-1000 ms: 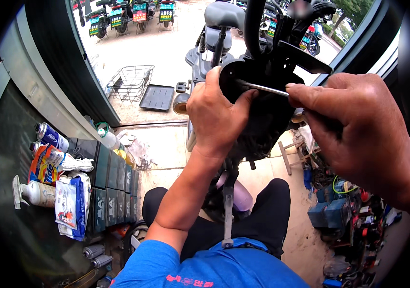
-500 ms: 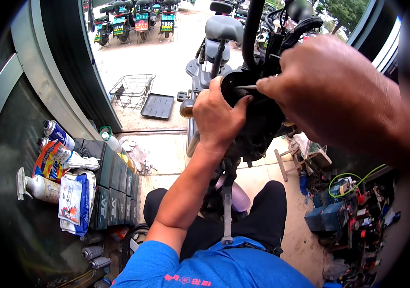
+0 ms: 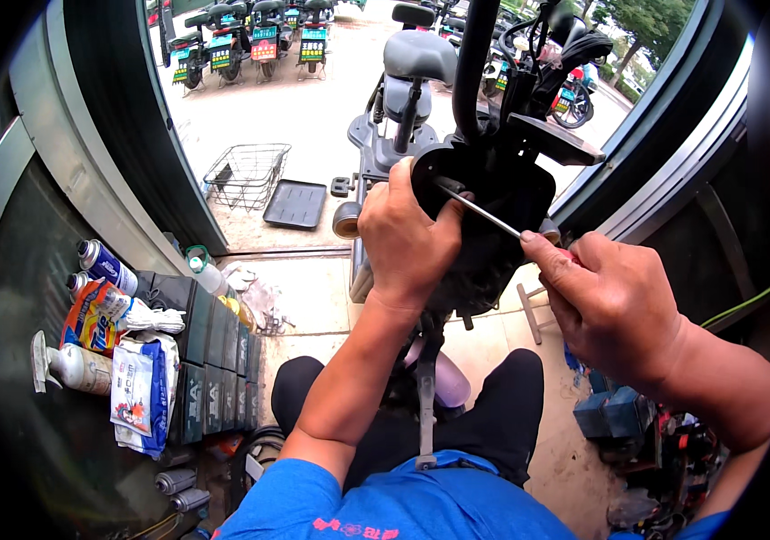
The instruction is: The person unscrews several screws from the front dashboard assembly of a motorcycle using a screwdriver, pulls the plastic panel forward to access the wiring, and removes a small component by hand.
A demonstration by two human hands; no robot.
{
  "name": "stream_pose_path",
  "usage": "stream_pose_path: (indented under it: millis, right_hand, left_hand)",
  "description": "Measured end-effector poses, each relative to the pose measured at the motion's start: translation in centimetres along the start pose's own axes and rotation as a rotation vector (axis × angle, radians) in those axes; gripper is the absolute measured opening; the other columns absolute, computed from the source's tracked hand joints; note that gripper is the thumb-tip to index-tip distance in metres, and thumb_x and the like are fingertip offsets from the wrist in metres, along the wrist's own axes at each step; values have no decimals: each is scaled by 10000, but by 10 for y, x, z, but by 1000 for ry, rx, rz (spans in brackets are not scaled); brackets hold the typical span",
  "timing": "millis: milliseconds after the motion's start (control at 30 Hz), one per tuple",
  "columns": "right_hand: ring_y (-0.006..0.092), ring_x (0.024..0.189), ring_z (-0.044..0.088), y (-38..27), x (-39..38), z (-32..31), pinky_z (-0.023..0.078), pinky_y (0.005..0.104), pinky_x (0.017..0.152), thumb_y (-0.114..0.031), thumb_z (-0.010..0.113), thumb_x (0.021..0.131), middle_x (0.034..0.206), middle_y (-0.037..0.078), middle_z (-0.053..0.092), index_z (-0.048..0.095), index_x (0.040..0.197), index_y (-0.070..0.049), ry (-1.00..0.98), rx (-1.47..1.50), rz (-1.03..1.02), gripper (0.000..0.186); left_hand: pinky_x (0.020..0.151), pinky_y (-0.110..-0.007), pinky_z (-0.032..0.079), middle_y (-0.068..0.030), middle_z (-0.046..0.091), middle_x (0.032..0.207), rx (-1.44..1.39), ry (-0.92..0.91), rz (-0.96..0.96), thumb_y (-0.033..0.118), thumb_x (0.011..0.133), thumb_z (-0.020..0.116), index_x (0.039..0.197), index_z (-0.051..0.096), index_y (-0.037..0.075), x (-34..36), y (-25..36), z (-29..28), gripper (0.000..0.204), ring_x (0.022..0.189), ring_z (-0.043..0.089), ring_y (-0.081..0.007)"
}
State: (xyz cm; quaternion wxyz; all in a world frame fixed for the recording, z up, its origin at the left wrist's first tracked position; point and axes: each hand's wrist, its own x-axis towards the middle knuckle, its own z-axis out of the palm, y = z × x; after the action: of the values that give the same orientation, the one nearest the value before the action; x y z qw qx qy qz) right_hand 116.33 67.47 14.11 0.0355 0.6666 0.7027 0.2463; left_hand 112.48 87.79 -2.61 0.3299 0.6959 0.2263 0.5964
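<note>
In front of me stands an electric scooter with a grey seat (image 3: 419, 56) and an open black plastic housing (image 3: 529, 184) below its handlebar stem. My left hand (image 3: 410, 238) is closed on the left rim of this housing, its thumb by the opening. My right hand (image 3: 615, 306) is closed round a screwdriver (image 3: 493, 220); a bit of red handle shows between the fingers. The metal shaft slants up and left into the housing, close to my left thumb. Its tip is hard to make out in the dark interior.
A wire basket (image 3: 248, 173) and a black tray (image 3: 296, 203) lie beyond the doorway. Stacked dark boxes (image 3: 209, 328) with a spray bottle (image 3: 83, 369) and packets stand at left. Dark blue boxes (image 3: 615, 411) and clutter lie at right. Parked scooters (image 3: 265, 40) line the far side.
My right hand has come down and toward me, uncovering the housing and more of the screwdriver shaft, which now slants steeper. My left hand stays on the rim.
</note>
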Motion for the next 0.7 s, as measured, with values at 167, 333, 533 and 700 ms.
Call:
stream_pose_path:
  millis: [167, 333, 533, 700]
  right_hand:
    - [227, 540, 575, -1, 9, -5, 428, 381, 457, 3, 831, 842, 691, 76, 551, 805, 1215, -38, 1, 25, 30, 376]
    - [249, 530, 585, 5, 25, -20, 426, 396, 451, -7, 816, 856, 674, 87, 547, 805, 1182, -31, -34, 17, -23, 327]
    - [266, 534, 591, 5, 23, -20, 429, 402, 455, -23, 801, 872, 673, 96, 549, 799, 1172, -29, -54, -15, -32, 300]
    - [278, 539, 601, 6, 24, -20, 442, 412, 468, -33, 797, 868, 667, 95, 551, 799, 1164, -32, -37, -16, -44, 295]
  left_hand:
    - [840, -518, 539, -239, 742, 974, -3, -19, 17, 196, 800, 896, 1246, 628, -53, 0, -2, 0, 577, 925, 703, -454]
    - [850, -525, 537, -243, 740, 990, -19, -35, 11, 195, 802, 896, 1273, 617, -49, 2, -2, 2, 599, 943, 703, -456]
    - [839, -470, 576, -172, 755, 1010, 36, 11, 25, 261, 787, 963, 1212, 686, 26, -2, -1, 4, 559, 939, 743, -395]
    - [842, -464, 578, -176, 756, 1012, 20, 18, 2, 254, 778, 965, 1211, 687, 29, -1, -1, 5, 562, 938, 744, -386]
